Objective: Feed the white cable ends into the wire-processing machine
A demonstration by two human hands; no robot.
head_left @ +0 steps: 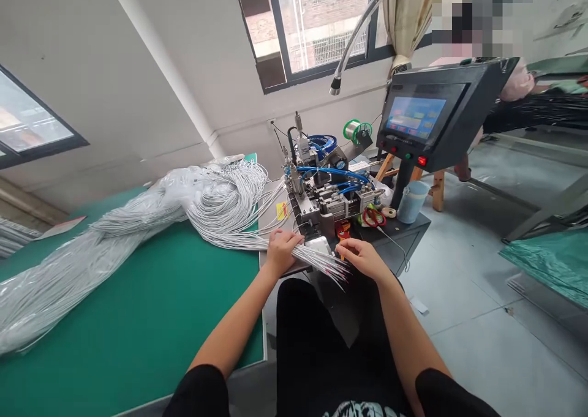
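Observation:
A thick bundle of thin white cables (pixel 316 259) runs from the left across the front of a bench machine (pixel 321 190). My left hand (pixel 281 251) is closed over this bundle near its end. The loose ends fan out to the right, some with reddish tips. Beside those ends is my right hand (pixel 362 259), its thumb and forefinger brought together in a pinch. What lies between these fingertips, if anything, is too small to make out. A pale metal block (pixel 320 244) on the machine sits just behind the cables, between my hands.
Coiled cables in clear plastic (pixel 174 196) lie on the green table (pixel 184 294). A control screen (pixel 416 118), a light blue bucket (pixel 413 201), red-handled scissors (pixel 374 217) and a wire spool (pixel 356 130) stand around the machine. A lamp (pixel 336 85) hangs above. Another person sits at the far right.

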